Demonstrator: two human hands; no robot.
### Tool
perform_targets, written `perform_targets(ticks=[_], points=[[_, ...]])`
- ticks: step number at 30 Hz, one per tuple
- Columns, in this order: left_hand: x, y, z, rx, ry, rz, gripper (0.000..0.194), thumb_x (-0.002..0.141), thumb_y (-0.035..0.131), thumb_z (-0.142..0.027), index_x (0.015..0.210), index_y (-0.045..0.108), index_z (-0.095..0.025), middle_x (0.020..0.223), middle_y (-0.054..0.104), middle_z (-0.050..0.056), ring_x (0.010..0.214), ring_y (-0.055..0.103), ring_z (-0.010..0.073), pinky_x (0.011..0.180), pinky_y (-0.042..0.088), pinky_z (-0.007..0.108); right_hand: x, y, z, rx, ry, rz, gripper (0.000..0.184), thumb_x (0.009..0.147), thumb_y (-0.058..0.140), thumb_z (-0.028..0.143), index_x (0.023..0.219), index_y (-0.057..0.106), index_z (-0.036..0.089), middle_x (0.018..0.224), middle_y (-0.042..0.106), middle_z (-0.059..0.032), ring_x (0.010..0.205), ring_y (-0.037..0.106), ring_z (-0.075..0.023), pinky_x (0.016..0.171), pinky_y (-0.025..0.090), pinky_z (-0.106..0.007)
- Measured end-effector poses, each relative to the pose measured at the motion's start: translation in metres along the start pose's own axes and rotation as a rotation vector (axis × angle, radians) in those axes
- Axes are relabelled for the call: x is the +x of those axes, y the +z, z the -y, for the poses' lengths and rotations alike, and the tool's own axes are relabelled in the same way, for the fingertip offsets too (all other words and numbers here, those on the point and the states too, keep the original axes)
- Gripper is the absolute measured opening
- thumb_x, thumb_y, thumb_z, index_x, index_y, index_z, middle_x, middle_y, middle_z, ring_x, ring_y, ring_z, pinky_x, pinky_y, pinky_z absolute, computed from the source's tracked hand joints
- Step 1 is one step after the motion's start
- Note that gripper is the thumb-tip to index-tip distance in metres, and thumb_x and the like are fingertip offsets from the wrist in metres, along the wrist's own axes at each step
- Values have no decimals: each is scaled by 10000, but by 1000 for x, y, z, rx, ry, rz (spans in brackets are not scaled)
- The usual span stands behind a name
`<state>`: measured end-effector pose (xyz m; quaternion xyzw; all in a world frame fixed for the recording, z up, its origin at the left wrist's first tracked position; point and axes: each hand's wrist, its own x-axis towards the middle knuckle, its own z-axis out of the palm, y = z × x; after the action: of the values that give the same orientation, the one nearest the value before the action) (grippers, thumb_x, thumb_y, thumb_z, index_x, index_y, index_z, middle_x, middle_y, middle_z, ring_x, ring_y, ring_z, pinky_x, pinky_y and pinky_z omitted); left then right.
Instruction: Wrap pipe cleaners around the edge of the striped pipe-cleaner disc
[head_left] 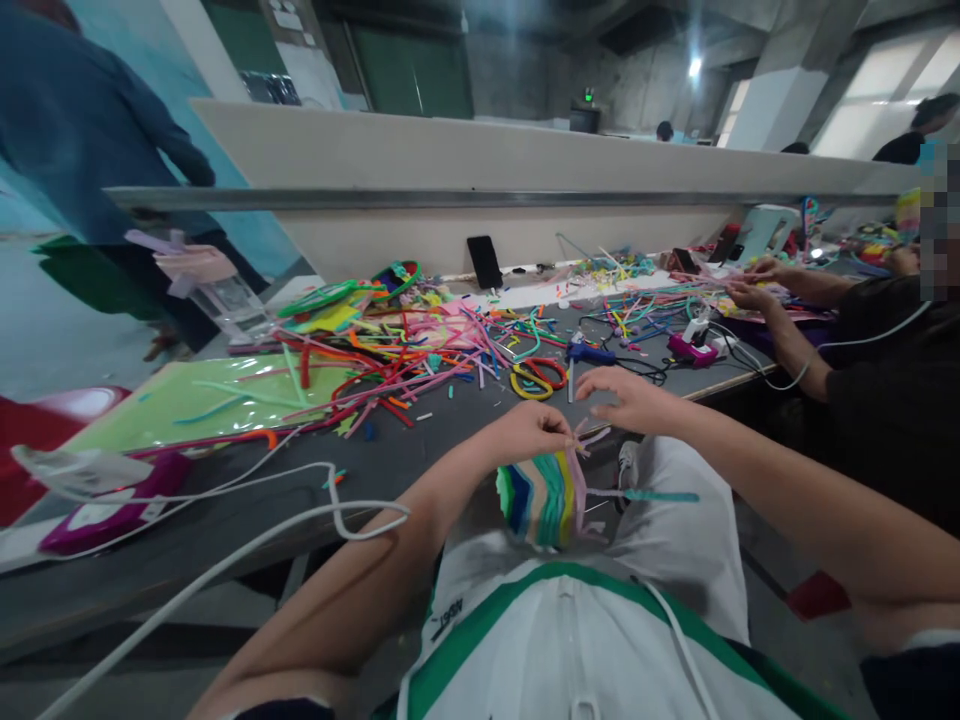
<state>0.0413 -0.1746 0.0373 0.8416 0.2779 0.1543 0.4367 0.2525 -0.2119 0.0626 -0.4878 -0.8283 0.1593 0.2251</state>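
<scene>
My left hand (529, 430) is closed, pinching the top of a striped piece woven from coloured pipe cleaners (541, 497) that hangs over my lap. A pink pipe cleaner (581, 470) runs down its right side, and a teal one (660, 496) sticks out to the right. My right hand (626, 398) hovers just right of the left one, fingers curled toward the pink strand's upper end at the table edge. A red and yellow loop of pipe cleaners (536, 378) lies on the table just beyond my hands.
A heap of loose pipe cleaners (405, 350) covers the dark table (420, 445). Green plastic sheet (202, 395) left, black phone (484, 262) propped against the wall, blue glue gun (592, 352). White cables (300, 500) at left. A co-worker's hands (757, 285) work at right.
</scene>
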Motion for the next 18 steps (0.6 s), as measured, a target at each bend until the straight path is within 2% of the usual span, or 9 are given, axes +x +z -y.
perform_targets(ticks=[1, 3, 7, 13, 16, 18], points=[[3, -4, -1, 17, 2, 0, 228, 697, 587, -293, 741, 703, -102, 581, 573, -13, 553, 458, 103, 518, 336, 199, -2, -4, 7, -125, -44, -62, 212, 743, 584, 197, 924, 696, 201, 1127, 650, -68, 1094, 530, -216, 955, 318, -374], [7, -10, -5, 52, 8, 8, 220, 690, 574, -281, 734, 698, -104, 570, 551, -23, 544, 442, 98, 509, 322, 198, -6, -3, 21, -298, -78, -69, 140, 782, 584, 223, 826, 717, 223, 1039, 681, -54, 1087, 523, -234, 997, 217, -440], [13, -15, -9, 103, 1, 12, 226, 679, 552, -263, 759, 695, -107, 592, 552, -24, 570, 456, 105, 534, 338, 202, -14, 10, 35, -401, -49, -50, 150, 791, 570, 207, 770, 718, 222, 869, 704, -36, 1001, 545, -241, 1009, 110, -495], [16, -12, -10, 145, -14, 7, 193, 658, 525, -233, 704, 673, -117, 562, 519, -35, 554, 440, 101, 523, 327, 204, -13, 21, 32, -432, -11, -96, 160, 756, 559, 167, 784, 712, 205, 824, 701, -52, 977, 543, -241, 1018, 111, -469], [16, -10, -12, 179, -11, -35, 187, 657, 524, -229, 682, 673, -119, 560, 539, -26, 566, 463, 109, 523, 326, 207, -9, 27, 27, -411, 84, -80, 164, 754, 560, 183, 733, 720, 213, 776, 703, -52, 935, 563, -229, 984, 157, -472], [16, -10, -14, 212, -10, -65, 182, 659, 529, -231, 677, 675, -124, 576, 564, -16, 588, 489, 117, 529, 329, 207, -5, 29, 24, -371, 177, -56, 169, 748, 567, 199, 742, 733, 228, 764, 708, -51, 893, 581, -221, 940, 227, -442]])
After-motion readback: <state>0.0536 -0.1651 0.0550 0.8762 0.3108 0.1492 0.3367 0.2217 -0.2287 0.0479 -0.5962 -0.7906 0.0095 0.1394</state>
